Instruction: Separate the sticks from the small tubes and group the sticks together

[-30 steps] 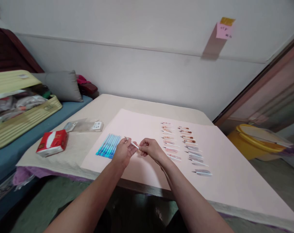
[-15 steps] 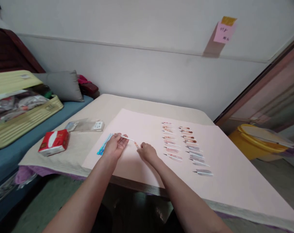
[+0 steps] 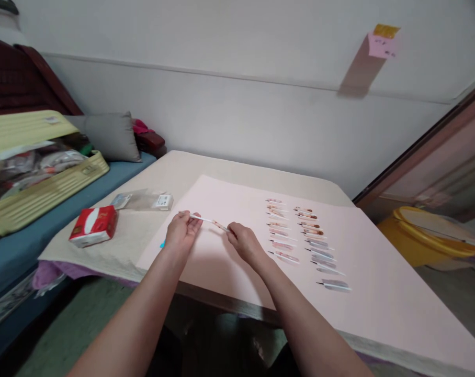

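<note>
My left hand [image 3: 182,230] is closed on a thin white pen refill [image 3: 201,218], held level above the pink sheet at the left. Closed on a slim patterned pen barrel [image 3: 221,225], my right hand [image 3: 243,240] faces it from the right. The refill's right end meets the barrel's near end; how deep it sits inside, I cannot tell. Under my left wrist a bit of a bright blue piece [image 3: 162,244] shows, the rest hidden. To the right lie two columns of pen parts: pinkish patterned barrels [image 3: 286,257], brown-ended ones [image 3: 313,232] and grey ones [image 3: 335,285], with dark-tipped white refills.
A pink sheet [image 3: 379,251] covers much of the cloth-topped table [image 3: 245,167]. At the left are a red tissue pack [image 3: 94,226] and a clear plastic packet [image 3: 143,200]. A yellow bin [image 3: 418,241] stands beyond the right edge; a wall closes the back.
Both hands have lifted slightly, and the refill and barrel have come into line, ends together. The barrel is now flatter. The view has shifted a little to the left.
</note>
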### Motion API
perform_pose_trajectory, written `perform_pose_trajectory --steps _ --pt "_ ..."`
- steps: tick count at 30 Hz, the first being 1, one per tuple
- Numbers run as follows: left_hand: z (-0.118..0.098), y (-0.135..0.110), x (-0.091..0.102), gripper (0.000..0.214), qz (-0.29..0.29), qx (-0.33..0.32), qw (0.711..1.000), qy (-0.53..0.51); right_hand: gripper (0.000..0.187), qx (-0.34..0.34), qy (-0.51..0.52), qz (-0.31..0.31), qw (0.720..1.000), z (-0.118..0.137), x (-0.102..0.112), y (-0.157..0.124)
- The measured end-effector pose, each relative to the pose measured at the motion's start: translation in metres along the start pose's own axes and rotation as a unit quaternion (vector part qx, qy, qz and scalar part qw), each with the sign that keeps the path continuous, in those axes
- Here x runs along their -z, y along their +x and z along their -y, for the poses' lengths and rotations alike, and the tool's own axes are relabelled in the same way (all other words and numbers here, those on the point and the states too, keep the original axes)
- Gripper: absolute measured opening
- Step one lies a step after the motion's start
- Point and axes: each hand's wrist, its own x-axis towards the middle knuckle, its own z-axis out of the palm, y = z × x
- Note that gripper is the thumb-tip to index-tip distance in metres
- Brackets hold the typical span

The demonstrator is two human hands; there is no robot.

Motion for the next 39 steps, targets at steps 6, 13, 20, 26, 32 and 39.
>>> perform_pose_trajectory --steps 6,13,20,26,32,39 --pt "-0.001 -0.001 0.002 0.011 -0.015 -0.02 1.0 0.008 0.011 0.03 0.003 -0.024 0.999 0.005 0.005 -0.008" --pt "-0.002 -0.001 0.002 0.01 -0.002 -0.026 1.0 0.017 0.012 0.039 -0.02 -0.024 0.999 0.009 0.009 -0.01" --pt "-0.002 -0.003 -0.001 0.008 -0.007 -0.037 0.999 0.033 0.012 0.017 -0.004 -0.018 1.0 0.011 0.011 -0.009" --pt "0.0 -0.003 -0.001 0.007 0.002 -0.026 0.999 0.025 0.015 0.029 0.049 -0.023 0.998 0.013 0.012 -0.008" --pt "0.01 -0.007 -0.002 0.005 0.019 -0.011 0.997 0.073 0.015 0.027 0.034 -0.031 0.999 0.018 0.009 -0.008" --pt "0.014 -0.012 -0.002 0.006 0.023 -0.001 0.992 0.122 0.014 0.025 0.013 -0.039 0.999 0.02 0.008 -0.008"
